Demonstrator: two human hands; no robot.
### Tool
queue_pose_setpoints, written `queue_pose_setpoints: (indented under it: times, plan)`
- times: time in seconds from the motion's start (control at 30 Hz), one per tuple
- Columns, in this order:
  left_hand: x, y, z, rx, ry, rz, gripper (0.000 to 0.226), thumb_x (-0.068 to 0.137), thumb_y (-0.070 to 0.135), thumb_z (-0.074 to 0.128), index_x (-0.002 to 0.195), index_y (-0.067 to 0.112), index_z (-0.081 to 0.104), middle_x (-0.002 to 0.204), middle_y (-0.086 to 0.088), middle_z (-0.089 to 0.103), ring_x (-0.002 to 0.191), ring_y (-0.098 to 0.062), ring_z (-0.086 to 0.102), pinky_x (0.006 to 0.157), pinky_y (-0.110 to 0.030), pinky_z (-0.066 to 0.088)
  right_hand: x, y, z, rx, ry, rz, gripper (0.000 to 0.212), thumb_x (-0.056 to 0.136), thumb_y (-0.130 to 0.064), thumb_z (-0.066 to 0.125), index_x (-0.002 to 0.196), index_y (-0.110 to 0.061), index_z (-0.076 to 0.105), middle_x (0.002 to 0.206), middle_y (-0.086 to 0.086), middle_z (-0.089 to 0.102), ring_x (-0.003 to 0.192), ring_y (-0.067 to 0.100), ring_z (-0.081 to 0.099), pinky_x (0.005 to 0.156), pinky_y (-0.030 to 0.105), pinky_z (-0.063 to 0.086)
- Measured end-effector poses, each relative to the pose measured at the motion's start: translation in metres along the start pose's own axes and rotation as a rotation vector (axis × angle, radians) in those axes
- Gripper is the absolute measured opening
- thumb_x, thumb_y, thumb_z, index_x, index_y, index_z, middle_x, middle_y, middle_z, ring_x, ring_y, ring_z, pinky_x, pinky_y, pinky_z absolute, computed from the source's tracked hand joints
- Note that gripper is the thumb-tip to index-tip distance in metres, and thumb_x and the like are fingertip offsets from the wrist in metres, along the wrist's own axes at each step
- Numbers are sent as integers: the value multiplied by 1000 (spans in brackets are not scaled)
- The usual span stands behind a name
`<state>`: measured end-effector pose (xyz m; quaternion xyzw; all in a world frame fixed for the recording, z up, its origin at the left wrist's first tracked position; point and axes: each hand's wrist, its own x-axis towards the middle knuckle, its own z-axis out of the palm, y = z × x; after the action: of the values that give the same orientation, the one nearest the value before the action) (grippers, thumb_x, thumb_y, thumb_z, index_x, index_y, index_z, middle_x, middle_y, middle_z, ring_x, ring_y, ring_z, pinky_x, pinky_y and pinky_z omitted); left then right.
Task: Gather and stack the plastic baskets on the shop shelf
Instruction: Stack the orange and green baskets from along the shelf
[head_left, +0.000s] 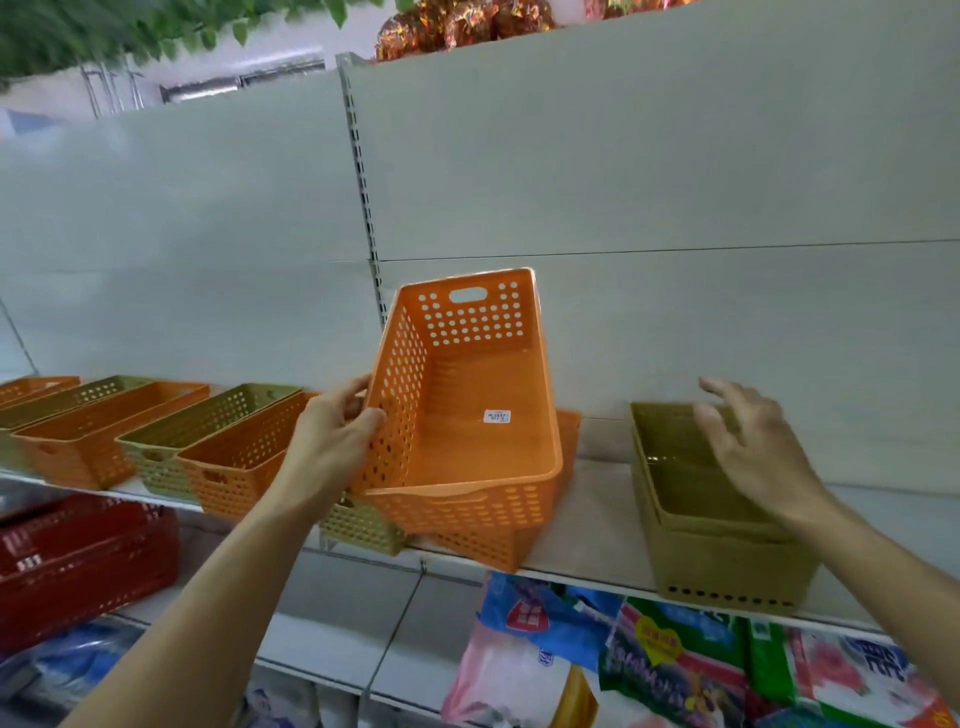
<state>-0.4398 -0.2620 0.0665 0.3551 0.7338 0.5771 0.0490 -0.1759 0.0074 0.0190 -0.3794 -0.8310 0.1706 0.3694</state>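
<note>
A: Currently, which step is running?

B: Stacking. The left hand (332, 436) is gripping the left wall of the orange basket (467, 395), fingers (371, 415) pinching the perforated side near the rim. The basket is tilting, far end raised, near end seating into a second orange basket (498, 535) that is sitting on the shelf (587, 519).

A: And the right hand?

B: The right hand (753, 452) is hovering at three o'clock from the orange basket, fingers spread and holding nothing. It is hanging just over the olive baskets (711, 525), which are already nesting together.

A: Where are the remaining baskets?

B: At nine o'clock, a row of narrow baskets (156, 436), orange and olive alternating, is waiting on the same shelf. A small olive basket (363, 525) is lying beside the stack, partly behind the left forearm.

A: What is the next move requiring?

B: Probably lowering the raised far end until both rims are lying parallel, keeping the walls aligned so the basket is not jamming crooked. The free hand is likely needed for steadying.
</note>
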Motion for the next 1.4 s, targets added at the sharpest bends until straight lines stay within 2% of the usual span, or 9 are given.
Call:
queue_pose_setpoints:
  times: [0.1, 0.23, 0.4, 0.6, 0.77, 0.93, 1.07, 1.2, 1.4]
  plan:
    - [26, -2, 5, 9, -7, 38, 46, 99, 15, 46, 144, 20, 39, 94, 15, 60, 78, -2, 63, 48, -13, 52, -21, -64, 18, 112, 43, -394, 49, 97, -47, 33, 136, -21, 47, 142, -1, 46, 131, 10, 36, 108, 16, 22]
    - [64, -14, 9, 35, -77, 122, 43, 100, 17, 45, 142, 23, 41, 113, 0, 63, 85, -13, 69, 62, -31, 61, -34, -112, 63, -188, 5, -767, 46, 93, -54, 40, 126, -25, 55, 142, 0, 50, 136, 19, 39, 110, 40, 30]
    - [110, -48, 14, 47, -269, 104, 38, 100, 20, 44, 137, 26, 46, 113, -1, 66, 90, -20, 71, 73, -46, 62, -37, -129, 119, -262, -31, -658, 26, 88, -37, 48, 100, -26, 69, 101, -8, 72, 101, 12, 64, 97, 42, 49]
    - [147, -81, 31, 74, -471, 56, 33, 97, 21, 48, 130, 21, 53, 112, -6, 70, 89, -21, 72, 78, -43, 61, -50, -147, 142, -325, 15, -423, 27, 85, -32, 46, 87, -22, 71, 82, -8, 72, 80, 11, 67, 85, 31, 53]
    - [155, -106, 48, 136, -593, 21, 21, 92, 21, 50, 107, 24, 64, 100, -7, 74, 80, -25, 72, 74, -45, 61, -57, -144, 139, -321, -83, -212, 26, 87, -35, 43, 93, -28, 67, 90, -8, 70, 84, 14, 65, 75, 35, 56]
    - [131, -118, 56, 94, -631, -37, 23, 89, 17, 49, 103, 19, 67, 94, -9, 74, 79, -30, 72, 71, -49, 60, -49, -143, 113, -438, -294, -37, 17, 90, -29, 51, 98, -35, 65, 103, -16, 68, 101, 8, 59, 110, 36, 28]
    - [110, -112, 47, -60, -684, -57, 18, 85, 20, 54, 98, 20, 66, 98, -12, 75, 84, -31, 72, 74, -50, 60, -51, -155, 114, -407, -220, 27, 29, 82, -30, 50, 103, -38, 69, 105, -14, 71, 100, 14, 61, 97, 35, 43]
    - [86, -114, 4, -70, -677, 31, 33, 93, 20, 55, 123, 34, 51, 108, 19, 62, 96, 6, 59, 82, -10, 48, -64, -187, 152, -222, -90, -147, 30, 86, -19, 57, 112, -29, 67, 119, -10, 65, 115, 7, 54, 102, 30, 40]
    - [95, -161, -82, 259, -377, 256, 46, 93, 26, 56, 138, 17, 50, 139, 3, 55, 129, -10, 48, 106, -22, 34, -72, -243, 218, -28, -177, -238, 34, 88, -18, 52, 120, -24, 63, 126, -7, 60, 120, 6, 48, 99, 8, 27]
